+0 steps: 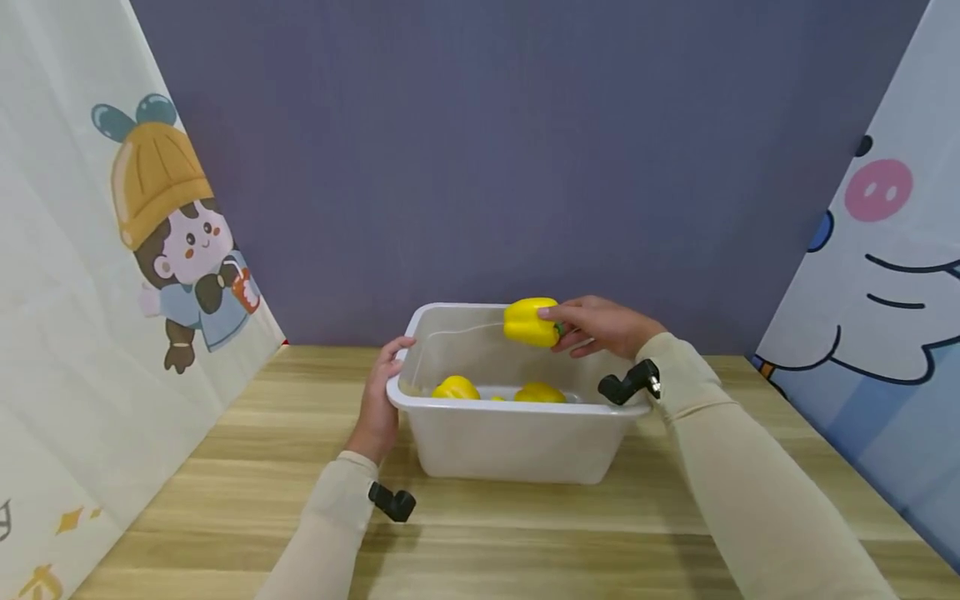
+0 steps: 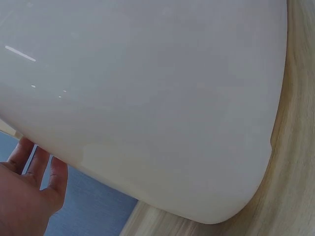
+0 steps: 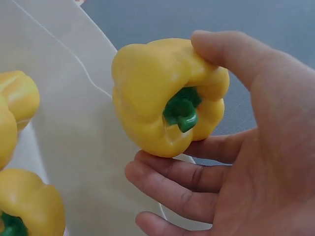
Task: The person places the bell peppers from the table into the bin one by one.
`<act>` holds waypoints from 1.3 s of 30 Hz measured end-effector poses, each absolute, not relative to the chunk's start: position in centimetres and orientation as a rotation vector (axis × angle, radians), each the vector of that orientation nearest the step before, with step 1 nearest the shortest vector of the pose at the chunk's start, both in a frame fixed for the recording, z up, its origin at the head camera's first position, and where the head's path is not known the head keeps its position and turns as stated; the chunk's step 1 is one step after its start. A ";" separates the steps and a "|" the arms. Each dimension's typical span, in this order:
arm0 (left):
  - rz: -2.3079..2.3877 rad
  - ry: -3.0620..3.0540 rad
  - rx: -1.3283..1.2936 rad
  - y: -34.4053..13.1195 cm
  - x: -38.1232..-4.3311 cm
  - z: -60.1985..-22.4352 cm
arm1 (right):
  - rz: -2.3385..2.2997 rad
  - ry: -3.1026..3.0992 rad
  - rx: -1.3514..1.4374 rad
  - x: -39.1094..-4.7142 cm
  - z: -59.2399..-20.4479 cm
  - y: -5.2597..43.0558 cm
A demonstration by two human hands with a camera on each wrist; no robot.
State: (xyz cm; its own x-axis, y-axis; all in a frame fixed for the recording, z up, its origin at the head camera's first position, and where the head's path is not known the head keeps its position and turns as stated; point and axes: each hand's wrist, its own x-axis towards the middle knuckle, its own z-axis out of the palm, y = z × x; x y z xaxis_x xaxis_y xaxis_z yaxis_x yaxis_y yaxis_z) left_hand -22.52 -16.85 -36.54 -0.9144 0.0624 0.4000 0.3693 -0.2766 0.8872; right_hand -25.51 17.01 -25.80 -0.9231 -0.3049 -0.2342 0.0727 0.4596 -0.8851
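Observation:
A yellow bell pepper (image 1: 531, 322) with a green stem is pinched between the thumb and fingers of my right hand (image 1: 606, 323), above the far right part of a white plastic tub (image 1: 517, 442). In the right wrist view the stem of this bell pepper (image 3: 147, 93) faces the palm. My left hand (image 1: 378, 400) holds the tub's left rim; the left wrist view shows its fingers (image 2: 58, 174) at the tub's edge. Inside the tub lie more yellow bell peppers, one at the left (image 1: 456, 387) and another nearer the middle (image 1: 540, 392), partly hidden by the front wall.
The tub stands on a wood-grain table (image 1: 480, 533). Behind it rises a grey-blue panel (image 1: 517, 150). Cartoon-printed sheets hang at the left (image 1: 60, 275) and the right (image 1: 892, 308). Small black mounts sit on both wrists.

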 end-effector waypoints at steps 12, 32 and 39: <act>-2.295 -1.778 -0.547 -17.0 -22.3 -36.5 | -1.375 2.386 -0.197 -26.2 -26.5 16.7; -2.304 -1.742 -0.554 -16.8 -22.7 -36.6 | -1.055 2.460 -0.148 -26.7 -26.9 15.5; -2.308 -1.746 -0.548 -16.9 -23.0 -36.7 | -1.030 2.469 -0.195 -27.0 -27.0 15.5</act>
State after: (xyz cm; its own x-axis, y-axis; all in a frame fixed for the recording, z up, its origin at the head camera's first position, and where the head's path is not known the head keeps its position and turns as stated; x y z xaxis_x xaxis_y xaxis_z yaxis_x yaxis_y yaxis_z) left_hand -23.01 -16.85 -36.74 -0.9122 0.0657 0.4043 0.3711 -0.2852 0.8837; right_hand -27.05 15.45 -27.02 -0.8863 -0.2973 -0.3552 0.0433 0.7104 -0.7025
